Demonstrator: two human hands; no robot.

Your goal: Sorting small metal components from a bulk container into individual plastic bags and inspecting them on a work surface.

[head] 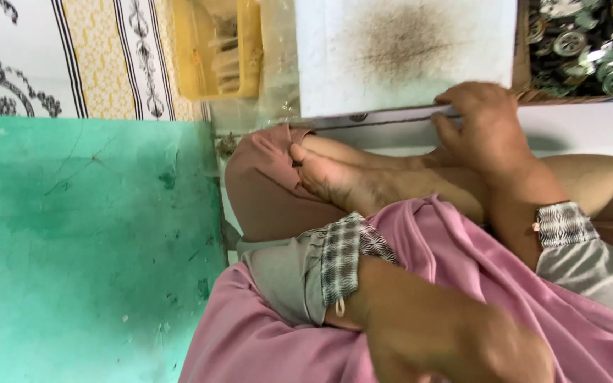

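While sitting cross-legged beside green floor (86, 248), pinching thin grey strip (384, 118) with right hand (480, 124), curling fingers over it and tucking thumb beneath. Holding strip flat along near edge of stained white board (399, 50), just beyond bare feet (342, 174). Resting left hand (455, 340) low on pink cloth (250, 340); being cropped, cannot tell whether open or closed. Noting yellow tray (186, 57) and heap of round metal parts (590, 42) beyond board.
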